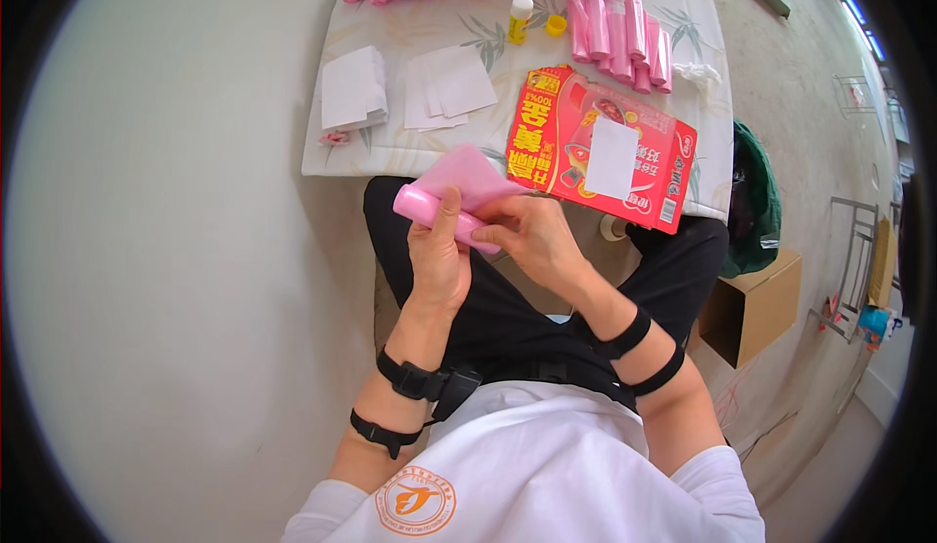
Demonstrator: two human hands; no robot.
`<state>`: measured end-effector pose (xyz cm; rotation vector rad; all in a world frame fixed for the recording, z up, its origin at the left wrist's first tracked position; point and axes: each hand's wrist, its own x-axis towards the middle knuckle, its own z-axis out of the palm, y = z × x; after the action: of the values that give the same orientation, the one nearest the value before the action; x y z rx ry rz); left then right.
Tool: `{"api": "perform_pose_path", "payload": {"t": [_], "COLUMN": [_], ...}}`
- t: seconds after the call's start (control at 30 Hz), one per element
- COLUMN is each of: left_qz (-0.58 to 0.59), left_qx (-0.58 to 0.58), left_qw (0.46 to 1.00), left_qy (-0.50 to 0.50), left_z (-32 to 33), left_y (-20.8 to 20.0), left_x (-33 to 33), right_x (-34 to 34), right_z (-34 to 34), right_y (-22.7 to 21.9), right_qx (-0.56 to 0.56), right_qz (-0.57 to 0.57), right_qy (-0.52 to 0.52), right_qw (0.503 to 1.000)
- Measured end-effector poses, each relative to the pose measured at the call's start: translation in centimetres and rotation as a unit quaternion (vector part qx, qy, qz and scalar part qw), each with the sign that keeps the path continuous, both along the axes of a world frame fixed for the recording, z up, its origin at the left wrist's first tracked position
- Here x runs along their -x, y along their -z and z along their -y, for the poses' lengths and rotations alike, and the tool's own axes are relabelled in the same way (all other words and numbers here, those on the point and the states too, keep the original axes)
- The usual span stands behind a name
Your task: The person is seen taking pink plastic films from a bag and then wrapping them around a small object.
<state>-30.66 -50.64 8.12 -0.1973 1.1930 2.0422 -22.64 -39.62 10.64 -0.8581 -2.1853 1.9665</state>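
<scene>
Above my lap I hold a pink roll [420,207] of thin, glossy plastic-like sheet, tilted with its upper end to the left. My left hand [439,260] is closed around it, thumb on top. My right hand [537,241] pinches at its lower right end, where the fingertips press against the pink material. A loose, see-through pink flap [464,174] stands up from the roll toward the table. Just beyond my right hand lies a flattened red carton [551,162] with a white paper slip [612,158] on it.
The patterned table [410,36] holds a folded white paper stack [351,89], loose white sheets [449,84], a glue stick [520,21] and its yellow cap [556,25]. Many pink rolls [620,40] are piled at the back. A cardboard box [756,299] and dark green bag [753,201] stand right.
</scene>
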Motion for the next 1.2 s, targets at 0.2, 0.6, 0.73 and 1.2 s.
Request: {"api": "perform_pose_path", "payload": {"t": [0.2,0.6,0.73,1.2], "left_qz": [0.095,0.112,0.127,-0.038], "left_qx": [-0.03,-0.063,-0.065,0.046], "left_qw": [0.995,0.991,0.99,0.948], "left_qy": [-0.021,-0.038,-0.022,0.313], "left_z": [-0.9,-2.8,-4.2,-5.5], "left_y": [-1.0,-0.5,-0.9,-3.6], "left_x": [-0.4,-3.1,-5.5,-6.7], "right_x": [-3.0,-3.7,-6.0,-14.3], "right_z": [0.2,1.5,0.3,-6.7], "right_y": [1.5,0.8,0.9,-1.1], "right_qx": [0.223,0.286,0.228,0.359], "right_qz": [0.002,-0.189,-0.191,-0.118], "right_qy": [0.221,0.256,0.255,0.245], "right_qw": [0.949,0.904,0.92,0.893]}}
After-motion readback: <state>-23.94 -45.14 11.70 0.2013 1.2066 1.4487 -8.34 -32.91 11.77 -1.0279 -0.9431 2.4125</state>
